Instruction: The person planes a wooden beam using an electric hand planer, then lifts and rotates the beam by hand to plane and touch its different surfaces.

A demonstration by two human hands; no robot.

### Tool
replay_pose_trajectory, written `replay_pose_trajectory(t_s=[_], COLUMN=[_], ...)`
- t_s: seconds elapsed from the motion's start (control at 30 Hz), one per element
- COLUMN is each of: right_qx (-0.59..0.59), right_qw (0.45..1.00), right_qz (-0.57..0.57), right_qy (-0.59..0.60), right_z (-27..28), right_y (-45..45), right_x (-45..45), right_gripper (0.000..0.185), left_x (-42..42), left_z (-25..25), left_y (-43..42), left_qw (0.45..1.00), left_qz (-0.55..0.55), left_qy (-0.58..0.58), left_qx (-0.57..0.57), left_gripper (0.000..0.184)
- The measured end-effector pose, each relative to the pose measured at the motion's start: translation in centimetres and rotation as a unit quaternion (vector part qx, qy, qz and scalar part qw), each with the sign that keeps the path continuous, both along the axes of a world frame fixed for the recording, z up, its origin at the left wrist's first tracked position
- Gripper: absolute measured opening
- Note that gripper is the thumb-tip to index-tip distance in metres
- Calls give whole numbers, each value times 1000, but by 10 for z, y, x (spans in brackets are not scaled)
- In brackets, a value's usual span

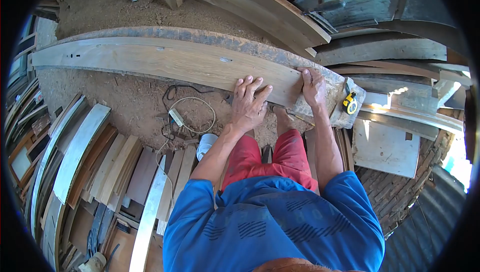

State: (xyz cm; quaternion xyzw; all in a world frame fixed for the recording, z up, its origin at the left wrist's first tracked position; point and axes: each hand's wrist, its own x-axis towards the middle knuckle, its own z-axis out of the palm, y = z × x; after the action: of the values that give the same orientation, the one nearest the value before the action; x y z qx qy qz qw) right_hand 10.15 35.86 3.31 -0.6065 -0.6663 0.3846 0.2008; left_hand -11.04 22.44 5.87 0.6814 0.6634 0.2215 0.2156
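A long pale wooden plank (190,61) lies flat on a rough, worn workbench (225,42). It has small dark slots near its left end and two oblong marks along its face. My left hand (248,103) rests on the plank's near edge, fingers spread over the wood. At the right end of the plank, my right hand (313,87) has its fingers bent against the corner, closed on it. To the right of that hand, a yellow and black tape measure (350,103) sits on the bench end.
Sawdust covers the floor (135,99), where a white extension socket (176,117) lies with its looped cable. Stacked boards (115,167) stand at the left. Behind the bench are thick beams (250,2), with more boards (385,49) at the right. A white panel (386,147) leans nearby.
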Motion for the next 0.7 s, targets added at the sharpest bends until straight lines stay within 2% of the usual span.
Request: replay_pose_trajectory(t_s=[0.07, 0.27, 0.4, 0.53, 0.7], right_qx=[-9, -7, -36, -9, -56], right_qw=[999, 999, 997, 999, 996], right_qz=[5, 31, 65, 37, 28], right_qy=[43, 15, 0, 31, 59], right_z=[-1, 18, 23, 15, 15], right_y=[-2, -15, -38, -42, -40], right_x=[7, 11, 18, 22, 29], right_gripper=[21, 23, 24, 23, 24], left_x=[-2, 0, 14, 28, 34], left_z=[-1, 11, 14, 7, 3], left_y=[-2, -18, -37, -40, -37], left_qw=[1000, 999, 997, 995, 992], left_qz=[-3, 17, 57, 57, 49], left_qy=[-4, -10, 21, 56, 92], left_qx=[7, -27, -52, -59, -68], left_gripper=[60, 57, 65, 72, 77])
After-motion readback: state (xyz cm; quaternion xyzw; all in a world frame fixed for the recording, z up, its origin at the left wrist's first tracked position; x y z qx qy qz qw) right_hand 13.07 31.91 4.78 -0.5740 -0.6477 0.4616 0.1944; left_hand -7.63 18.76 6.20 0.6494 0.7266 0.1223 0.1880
